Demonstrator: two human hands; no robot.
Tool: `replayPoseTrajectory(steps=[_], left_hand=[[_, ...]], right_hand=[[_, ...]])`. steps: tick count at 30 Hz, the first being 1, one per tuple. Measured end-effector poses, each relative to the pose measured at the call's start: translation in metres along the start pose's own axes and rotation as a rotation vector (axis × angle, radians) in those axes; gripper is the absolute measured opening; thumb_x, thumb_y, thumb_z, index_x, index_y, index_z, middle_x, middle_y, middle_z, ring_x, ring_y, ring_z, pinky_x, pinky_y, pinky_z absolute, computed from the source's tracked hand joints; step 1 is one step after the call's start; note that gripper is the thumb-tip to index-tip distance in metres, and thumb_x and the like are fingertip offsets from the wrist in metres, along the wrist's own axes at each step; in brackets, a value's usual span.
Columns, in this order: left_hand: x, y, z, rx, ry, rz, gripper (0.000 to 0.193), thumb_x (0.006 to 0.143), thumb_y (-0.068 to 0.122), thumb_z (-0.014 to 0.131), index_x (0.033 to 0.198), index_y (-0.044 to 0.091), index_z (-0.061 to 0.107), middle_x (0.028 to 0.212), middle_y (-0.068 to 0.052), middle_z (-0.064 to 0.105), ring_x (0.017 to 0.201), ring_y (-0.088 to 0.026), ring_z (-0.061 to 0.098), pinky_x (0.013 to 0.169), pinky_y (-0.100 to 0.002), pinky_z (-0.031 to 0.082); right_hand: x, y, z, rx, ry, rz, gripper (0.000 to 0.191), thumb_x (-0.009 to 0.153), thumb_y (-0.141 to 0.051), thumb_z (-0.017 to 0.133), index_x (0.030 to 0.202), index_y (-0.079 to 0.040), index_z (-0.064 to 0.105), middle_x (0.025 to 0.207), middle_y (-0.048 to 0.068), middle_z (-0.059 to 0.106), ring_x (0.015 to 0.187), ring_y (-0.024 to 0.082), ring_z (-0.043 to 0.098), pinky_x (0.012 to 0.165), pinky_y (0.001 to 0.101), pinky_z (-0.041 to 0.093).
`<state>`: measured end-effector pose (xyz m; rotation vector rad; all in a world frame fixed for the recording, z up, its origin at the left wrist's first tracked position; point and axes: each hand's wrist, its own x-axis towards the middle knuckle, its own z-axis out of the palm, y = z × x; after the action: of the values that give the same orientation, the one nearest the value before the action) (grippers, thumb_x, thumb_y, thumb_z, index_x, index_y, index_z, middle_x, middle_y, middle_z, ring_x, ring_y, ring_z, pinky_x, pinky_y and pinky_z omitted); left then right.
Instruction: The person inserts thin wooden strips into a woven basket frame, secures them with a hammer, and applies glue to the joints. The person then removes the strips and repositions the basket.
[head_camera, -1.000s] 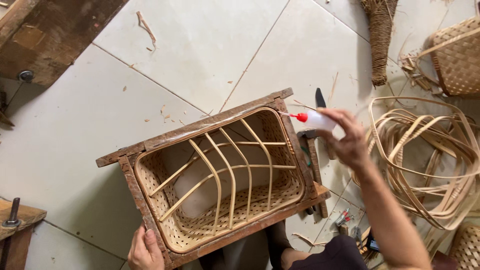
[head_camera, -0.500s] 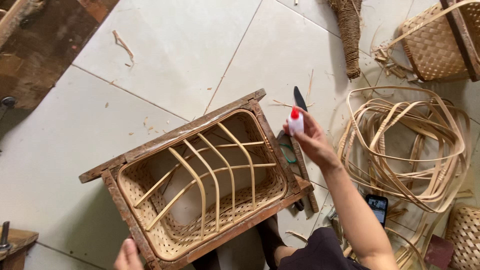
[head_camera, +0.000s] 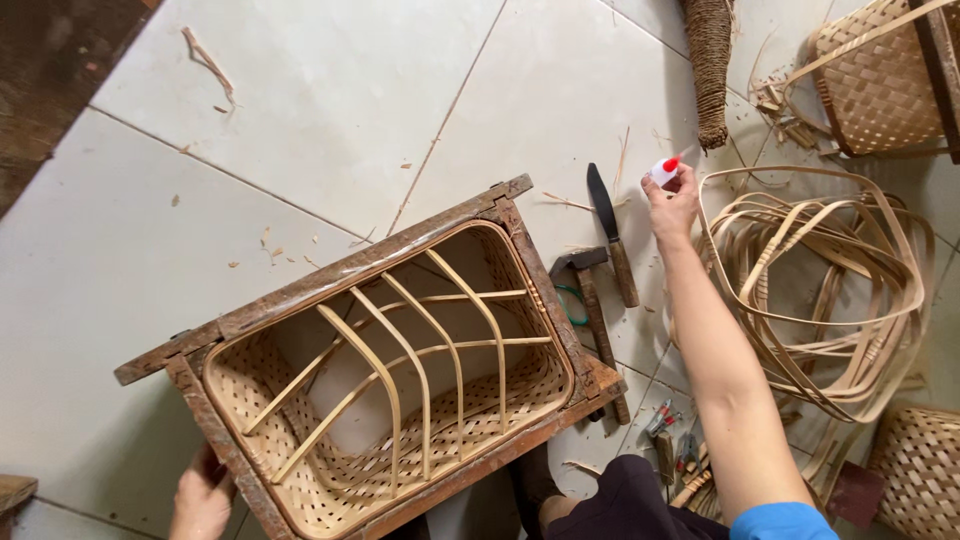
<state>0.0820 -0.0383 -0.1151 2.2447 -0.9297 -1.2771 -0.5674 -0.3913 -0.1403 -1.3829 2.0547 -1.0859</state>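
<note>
Glue bottle held out over floor, frame steadied at near corner

Currently the right hand (head_camera: 672, 205) was stretched away from the body, fingers closed around a small white glue bottle (head_camera: 664, 170) with a red tip, tip pointing up and away. Bottle sat above the tiled floor (head_camera: 330, 90), between the knife (head_camera: 610, 230) and the coil of cane strips (head_camera: 820, 290). Woven basket in its wooden frame (head_camera: 400, 380) lay left of that hand and nearer the body, long axis running from near-left to far-right. Left hand (head_camera: 203, 495) gripped the frame's near-left corner, fingers partly hidden. Hammer (head_camera: 592, 310) lay beside the frame's right end. Left hand was nearer the frame.
</note>
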Motion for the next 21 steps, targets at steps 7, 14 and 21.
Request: replayPoseTrajectory(steps=[7, 14, 21], left_hand=[[0.005, 0.0, 0.0, -0.128, -0.031, -0.179, 0.075, 0.088, -0.002, 0.067, 0.158, 0.005, 0.042, 0.14, -0.021, 0.063, 0.12, -0.031, 0.066, 0.099, -0.043, 0.053], [0.013, 0.017, -0.014, -0.028, -0.166, -0.096, 0.075, 0.081, 0.0, 0.067, 0.151, 0.0, 0.041, 0.147, -0.026, 0.055, 0.134, -0.039, 0.054, 0.107, -0.052, 0.046], [0.022, 0.021, -0.001, 0.138, -0.199, -0.179, 0.064, 0.093, 0.011, 0.064, 0.149, -0.006, 0.038, 0.15, -0.034, 0.044, 0.142, -0.043, 0.045, 0.118, -0.052, 0.04]], right_hand=[[-0.006, 0.01, -0.002, -0.134, 0.02, -0.122, 0.051, 0.087, -0.008, 0.084, 0.127, -0.003, 0.053, 0.113, 0.009, 0.066, 0.102, 0.021, 0.066, 0.088, 0.0347, 0.053], [-0.105, -0.037, -0.004, -0.059, -0.424, 0.139, 0.026, 0.106, -0.024, 0.058, 0.124, -0.006, 0.063, 0.107, 0.011, 0.07, 0.08, 0.015, 0.06, 0.073, 0.0306, 0.052], [-0.132, -0.045, 0.024, -0.172, -1.149, 0.119, 0.053, 0.104, -0.04, 0.05, 0.137, 0.0, 0.059, 0.127, 0.018, 0.073, 0.116, 0.025, 0.068, 0.101, 0.0425, 0.054]])
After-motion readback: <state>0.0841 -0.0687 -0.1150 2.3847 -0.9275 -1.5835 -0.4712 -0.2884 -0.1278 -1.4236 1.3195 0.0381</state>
